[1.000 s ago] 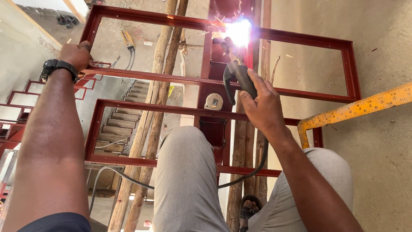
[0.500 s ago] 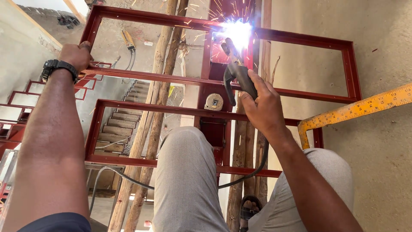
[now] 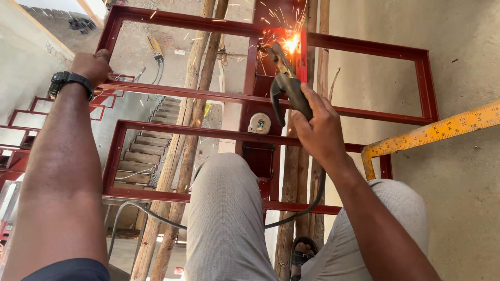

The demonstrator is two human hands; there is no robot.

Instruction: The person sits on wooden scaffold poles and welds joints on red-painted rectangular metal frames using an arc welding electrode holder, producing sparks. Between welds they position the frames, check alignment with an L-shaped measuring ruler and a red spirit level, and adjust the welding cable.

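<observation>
Welding red steel frame [image 3: 208, 94], right hand [image 3: 319, 130] gripping electrode holder [image 3: 288, 86], left hand [image 3: 91, 66] bracing

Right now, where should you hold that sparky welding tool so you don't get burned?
Hold the welding tool by its dark padded handle at the low end, coming from below, as the right hand does. The sparks fly at the far tip against the red steel frame, so the handle end sits farthest from the heat.

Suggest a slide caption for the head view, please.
Right hand arc-welds a red steel frame with an electrode holder; left hand grips it.
</observation>
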